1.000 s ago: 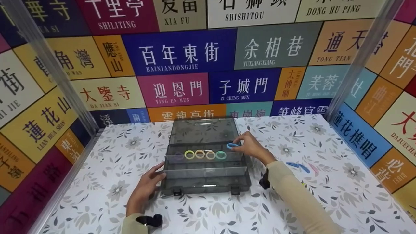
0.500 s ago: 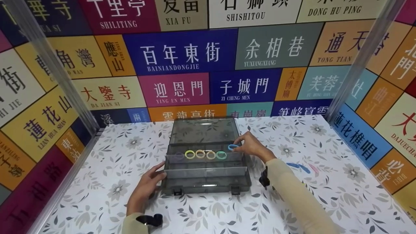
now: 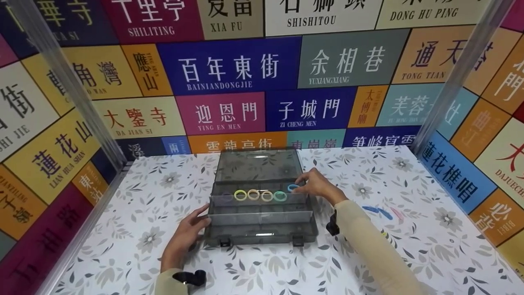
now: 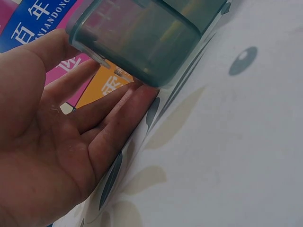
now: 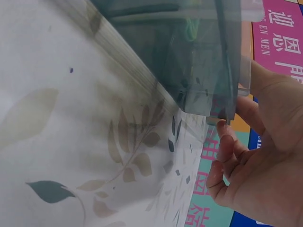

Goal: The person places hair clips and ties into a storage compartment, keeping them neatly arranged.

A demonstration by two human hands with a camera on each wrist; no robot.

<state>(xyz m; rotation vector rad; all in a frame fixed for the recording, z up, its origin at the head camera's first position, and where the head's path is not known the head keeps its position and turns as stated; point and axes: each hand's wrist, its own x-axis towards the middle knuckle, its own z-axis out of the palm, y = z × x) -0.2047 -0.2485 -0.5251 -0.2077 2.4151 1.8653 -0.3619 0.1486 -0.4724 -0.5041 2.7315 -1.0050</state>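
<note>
A grey see-through organiser box (image 3: 262,229) lies on the flowered table with its lid (image 3: 257,164) folded back. In its back row sit a yellow ring (image 3: 240,195), further pale and yellow rings, and a green ring (image 3: 280,196). At the right end of that row my right hand (image 3: 298,187) pinches a blue ring (image 3: 292,187). My left hand (image 3: 203,218) rests with straight fingers against the box's front left corner (image 4: 142,47). The left wrist view shows its fingers (image 4: 118,109) touching the box. The right hand (image 5: 255,156) shows beside the box wall (image 5: 199,61) in the right wrist view.
Blue loops (image 3: 376,211) and a pink one (image 3: 396,213) lie on the table to the right of the box. Walls covered in coloured signs (image 3: 229,67) close in the back and both sides, with clear posts (image 3: 454,73) at the corners.
My right hand has lowered the blue ring slightly, down to the right end of the ring row. The left hand and the box have stayed put.
</note>
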